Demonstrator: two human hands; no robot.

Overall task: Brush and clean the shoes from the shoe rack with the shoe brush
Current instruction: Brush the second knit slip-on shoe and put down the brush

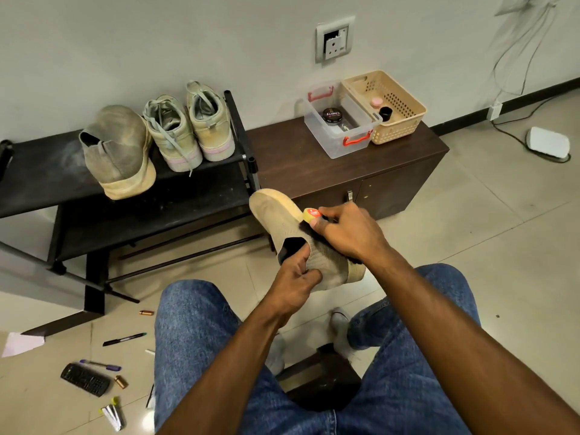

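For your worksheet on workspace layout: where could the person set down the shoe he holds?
Free: the shoe rack top, left of the grey shoe; the cabinet top, between rack and clear box. Crowded: the rack's right end with the sneakers, and the floor's pen litter.

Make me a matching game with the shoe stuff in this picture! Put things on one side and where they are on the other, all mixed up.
Things:
1. shoe brush
2. polish tin
3. laced sneakers
4. black marker

Places:
A. on the floor
B. on the shoe rack
C. in the right hand
D. inside the clear box

Pairs: 1-C, 2-D, 3-B, 4-A
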